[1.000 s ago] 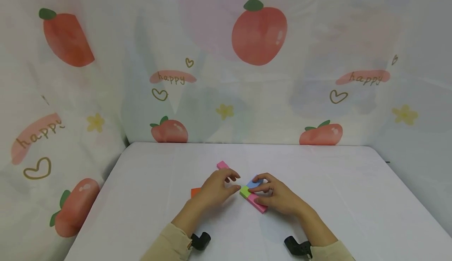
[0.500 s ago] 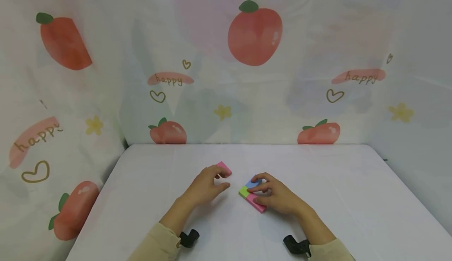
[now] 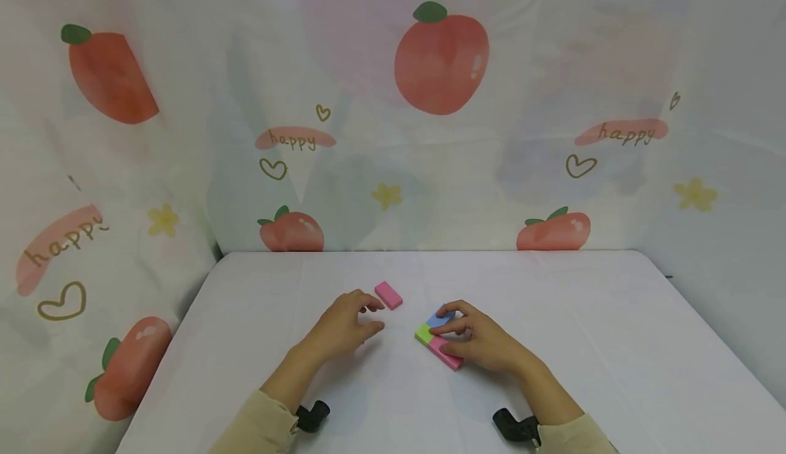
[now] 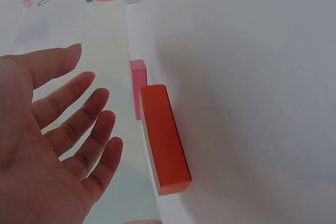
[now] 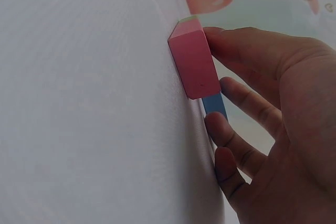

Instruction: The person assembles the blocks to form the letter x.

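My right hand (image 3: 482, 341) rests on a joined group of flat blocks: a pink block (image 3: 443, 356), a light green block (image 3: 424, 334) and a blue block (image 3: 439, 319). Its thumb lies on top of the pink block (image 5: 195, 66) in the right wrist view, while other fingertips touch near the blue one. My left hand (image 3: 342, 325) hovers with spread, relaxed fingers and holds nothing. An orange block (image 4: 164, 140) stands beside that hand in the left wrist view; the hand hides it in the head view. Just beyond the left fingertips lies a loose pink block (image 3: 389, 295).
A white cloth-covered table (image 3: 552, 310) bears all the blocks. Behind it hangs a backdrop (image 3: 344, 51) printed with fruit, hearts and the word happy. Each wrist carries a black camera mount, such as the left mount (image 3: 313, 416).
My left hand has moved left, away from the joined blocks, and now the loose pink block shows in full. The orange block has gone out of sight behind it. My right hand stays put.
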Motion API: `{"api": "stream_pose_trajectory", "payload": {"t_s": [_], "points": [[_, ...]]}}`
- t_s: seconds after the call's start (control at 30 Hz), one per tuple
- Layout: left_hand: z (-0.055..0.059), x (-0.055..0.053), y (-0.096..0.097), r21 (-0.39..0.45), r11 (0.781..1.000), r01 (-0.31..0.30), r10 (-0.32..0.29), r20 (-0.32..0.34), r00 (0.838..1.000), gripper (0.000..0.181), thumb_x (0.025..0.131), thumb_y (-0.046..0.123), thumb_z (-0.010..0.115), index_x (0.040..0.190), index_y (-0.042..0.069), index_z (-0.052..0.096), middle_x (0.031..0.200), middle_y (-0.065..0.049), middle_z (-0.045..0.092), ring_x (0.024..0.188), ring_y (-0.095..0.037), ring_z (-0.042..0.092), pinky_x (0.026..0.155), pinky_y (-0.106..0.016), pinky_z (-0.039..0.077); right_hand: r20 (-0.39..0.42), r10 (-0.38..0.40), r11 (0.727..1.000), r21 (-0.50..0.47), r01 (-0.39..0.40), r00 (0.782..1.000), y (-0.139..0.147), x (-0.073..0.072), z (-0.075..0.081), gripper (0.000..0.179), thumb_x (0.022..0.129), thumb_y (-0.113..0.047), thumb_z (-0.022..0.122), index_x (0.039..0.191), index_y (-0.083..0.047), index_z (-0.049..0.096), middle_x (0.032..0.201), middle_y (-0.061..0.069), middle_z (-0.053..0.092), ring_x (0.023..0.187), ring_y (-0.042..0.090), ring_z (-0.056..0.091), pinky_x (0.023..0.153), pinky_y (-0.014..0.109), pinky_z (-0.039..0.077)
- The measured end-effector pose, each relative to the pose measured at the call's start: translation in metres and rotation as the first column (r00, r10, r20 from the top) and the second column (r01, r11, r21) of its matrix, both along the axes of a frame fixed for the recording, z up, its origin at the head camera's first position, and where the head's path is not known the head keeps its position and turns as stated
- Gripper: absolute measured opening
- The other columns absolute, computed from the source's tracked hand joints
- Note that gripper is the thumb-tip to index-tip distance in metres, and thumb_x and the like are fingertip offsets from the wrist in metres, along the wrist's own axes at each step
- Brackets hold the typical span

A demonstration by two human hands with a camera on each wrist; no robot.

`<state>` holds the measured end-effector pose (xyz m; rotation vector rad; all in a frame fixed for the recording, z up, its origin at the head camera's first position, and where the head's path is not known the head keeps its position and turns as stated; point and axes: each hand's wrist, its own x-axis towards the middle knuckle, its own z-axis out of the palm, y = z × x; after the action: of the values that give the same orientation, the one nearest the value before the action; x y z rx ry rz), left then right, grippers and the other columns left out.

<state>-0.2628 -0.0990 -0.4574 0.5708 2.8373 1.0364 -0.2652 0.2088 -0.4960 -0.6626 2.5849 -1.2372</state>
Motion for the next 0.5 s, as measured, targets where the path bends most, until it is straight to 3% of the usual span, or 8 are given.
{"api": "stream_pose_trajectory", "payload": {"t_s": [0.5], "points": [[-0.002,0.007,-0.02,-0.024,0.998,-0.051,0.052,0.042,0.998,0.031,0.094,0.026,0.077,0.123,0.016,0.071,0.118,0.0,0.067,0.116,-0.023,0.057,0.096,-0.045,0.051,-0.013,0.014,1.0,0.001,-0.014,1.0,0.002,0.0,0.0,0.028,0.089,-0.026,0.08,0.118,-0.024,0.08,0.141,-0.004,0.055,0.129,0.026,0.053,0.097,0.036,0.044]]}}
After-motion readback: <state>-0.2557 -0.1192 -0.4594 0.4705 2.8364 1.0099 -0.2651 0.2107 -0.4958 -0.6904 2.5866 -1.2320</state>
